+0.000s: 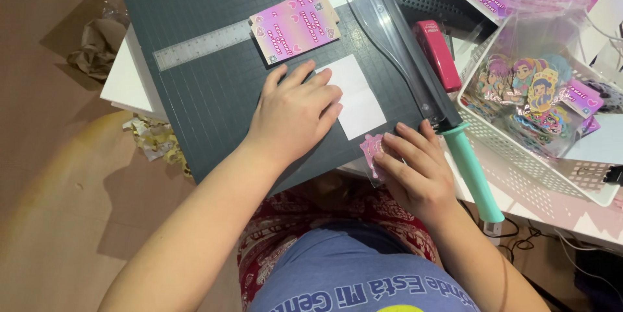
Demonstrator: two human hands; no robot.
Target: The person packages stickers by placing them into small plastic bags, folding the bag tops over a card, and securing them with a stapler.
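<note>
White paper [355, 95] lies flat on the dark grid bed of the paper cutter [214, 85], just left of the blade arm, and the left hand [295, 114] presses on its left part with the fingers spread flat, so it pins the sheet and does not pinch it. The sheet looks thin, light and a little stiff, like card; I judge it slides easily on the smooth bed and bends or creases if it is lifted by one corner, so a flat palm or a hold on two edges suits it better. The right hand [412, 166] rests at the front edge of the cutter with the fingers curled onto a small pink sticker [372, 151], touching it from above. The blade arm ends in a green handle [477, 172] just beside this hand. A stack of pink cards [297, 23] lies further back on the bed, over the metal ruler [204, 45]. To the right stand a red stapler [436, 52] and a white basket [519, 156] with colourful stickers in clear bags. The cutter overhangs a white table [123, 85]; below is a brown floor with crumpled paper [97, 46].
</note>
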